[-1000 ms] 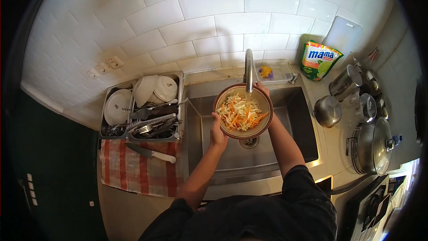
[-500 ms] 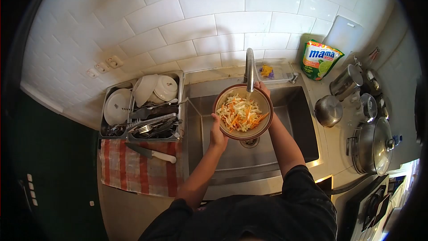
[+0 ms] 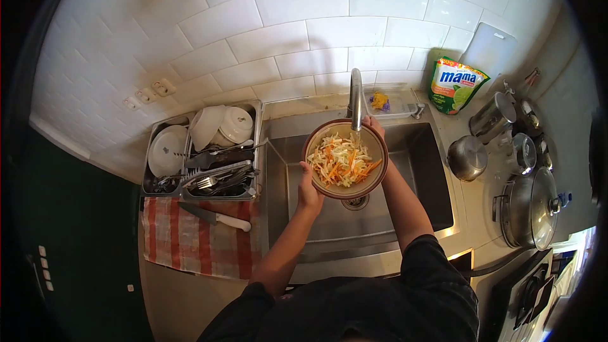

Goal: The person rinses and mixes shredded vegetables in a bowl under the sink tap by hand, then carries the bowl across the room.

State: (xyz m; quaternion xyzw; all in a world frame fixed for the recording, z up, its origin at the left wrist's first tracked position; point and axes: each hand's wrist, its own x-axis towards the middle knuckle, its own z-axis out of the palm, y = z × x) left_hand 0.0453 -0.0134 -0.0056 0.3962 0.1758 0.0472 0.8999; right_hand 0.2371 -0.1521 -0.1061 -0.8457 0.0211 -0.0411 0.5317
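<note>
A bowl point(image 3: 312, 175) with a brown rim is held over the sink, under the spout of the curved metal faucet point(image 3: 356, 92). Inside it lie shredded cabbage and carrot point(image 3: 344, 161), pale and orange strips mixed together. My left hand point(image 3: 309, 191) grips the bowl's left side, thumb at the rim and the other fingers hidden beneath. On the far right side, my right hand point(image 3: 375, 126) holds the rim, its fingers partly hidden behind the bowl and close to the faucet. What looks like a thin stream of water falls from the spout into the bowl.
Left of the sink point(image 3: 354, 231) stands a dish rack point(image 3: 258, 152) with plates, bowls and cutlery. A knife point(image 3: 231, 221) lies on a striped cloth point(image 3: 190, 247). Rightward are a detergent pouch point(image 3: 455, 92), a small pot point(image 3: 467, 157), a large lidded pot point(image 3: 529, 209) and a stove point(image 3: 519, 297).
The bowl and both hands stay almost in place under the faucet. The shredded vegetables have shifted slightly in the bowl.
</note>
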